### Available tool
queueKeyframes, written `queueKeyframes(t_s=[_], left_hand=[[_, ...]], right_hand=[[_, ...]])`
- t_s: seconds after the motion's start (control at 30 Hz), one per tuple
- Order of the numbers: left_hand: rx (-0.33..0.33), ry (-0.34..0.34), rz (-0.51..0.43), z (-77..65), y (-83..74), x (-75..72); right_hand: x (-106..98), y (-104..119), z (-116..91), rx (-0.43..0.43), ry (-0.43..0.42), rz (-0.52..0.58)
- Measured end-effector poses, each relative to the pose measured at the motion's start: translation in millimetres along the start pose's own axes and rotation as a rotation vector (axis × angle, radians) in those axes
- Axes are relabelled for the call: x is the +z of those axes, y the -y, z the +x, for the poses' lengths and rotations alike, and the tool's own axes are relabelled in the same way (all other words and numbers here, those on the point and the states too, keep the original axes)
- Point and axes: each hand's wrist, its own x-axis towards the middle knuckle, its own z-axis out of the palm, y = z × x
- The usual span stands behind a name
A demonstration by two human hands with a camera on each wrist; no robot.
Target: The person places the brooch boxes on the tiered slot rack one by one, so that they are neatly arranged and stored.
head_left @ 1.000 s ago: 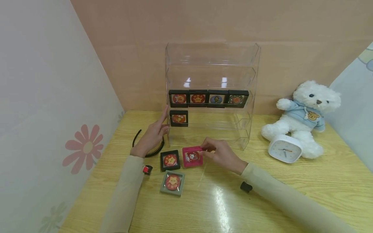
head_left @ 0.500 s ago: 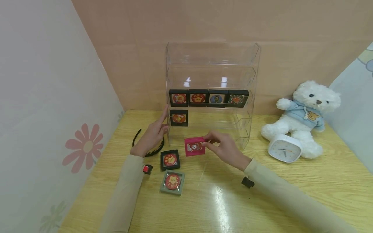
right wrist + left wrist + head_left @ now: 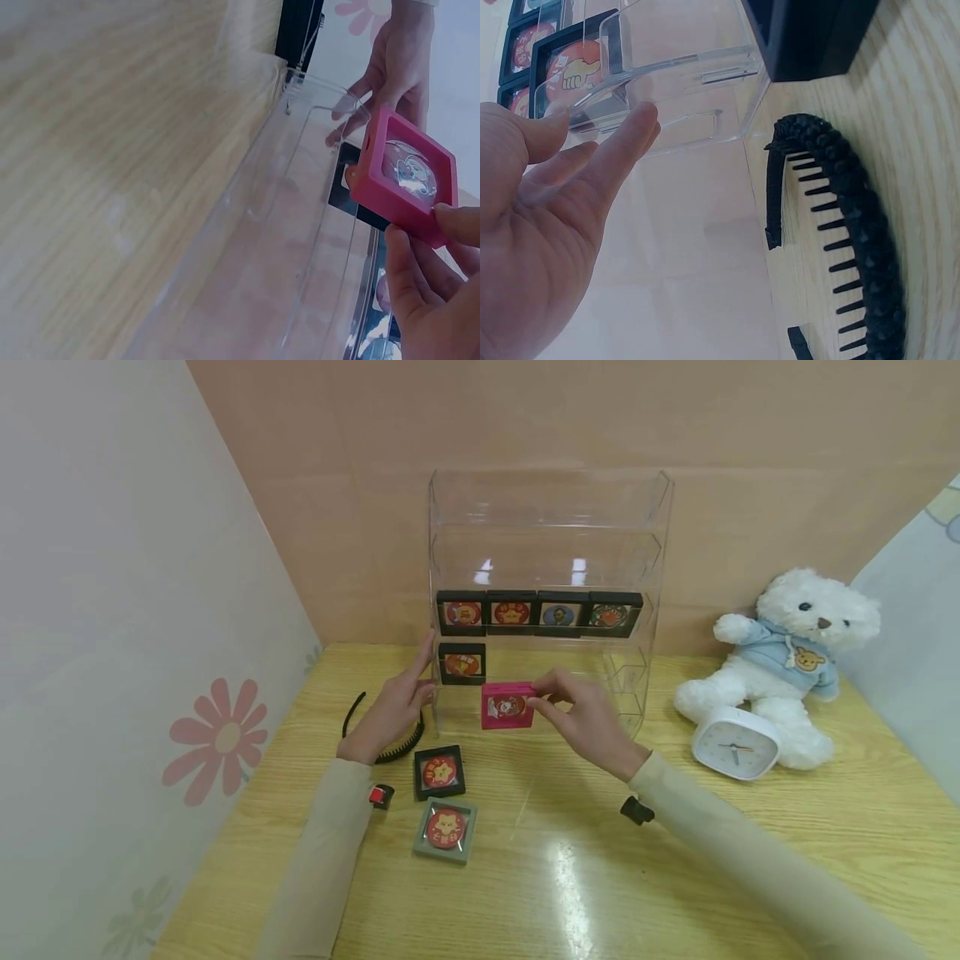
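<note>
My right hand (image 3: 588, 718) pinches a pink square display case (image 3: 507, 707) by its right side, thumb in front and fingers behind. The case has a clear window with a round red-and-white badge inside, and it overlaps the lower tiers of the clear acrylic rack (image 3: 555, 556). In the right wrist view the pink case (image 3: 409, 176) is tilted in front of the rack. At the rack's left side, my left hand (image 3: 393, 706) touches its edge with fingers extended. A black display case (image 3: 461, 664) sits at the left of the fourth tier; several more black cases (image 3: 512, 613) line the third tier.
A black case (image 3: 438, 772) and a grey-green case (image 3: 445, 831) lie on the wooden table (image 3: 525, 877). Behind my left hand is a black toothed headband (image 3: 862, 217). A white teddy bear (image 3: 787, 660) and white clock (image 3: 735, 744) stand at right.
My right hand has lifted the pink case off the table and brought it up toward the rack's lower tiers. The left hand has stayed at the rack's left side.
</note>
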Motion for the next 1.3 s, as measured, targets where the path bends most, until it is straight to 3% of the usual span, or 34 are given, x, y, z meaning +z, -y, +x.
queueKeyframes(t_s=[0.43,0.73,1.3], left_hand=[[-0.004,-0.007,-0.011,-1.0,1.9,1.4],[0.000,-0.008,-0.002,-0.9,2.2,1.2],[0.016,-0.011,-0.036,0.4,1.4,1.2]], right_hand=[[-6,-4,20,-0.046,-0.056,-0.029],[-9,-8,29,-0.025,-0.104,-0.094],[-3,-16,40,-0.050,-0.169,-0.123]])
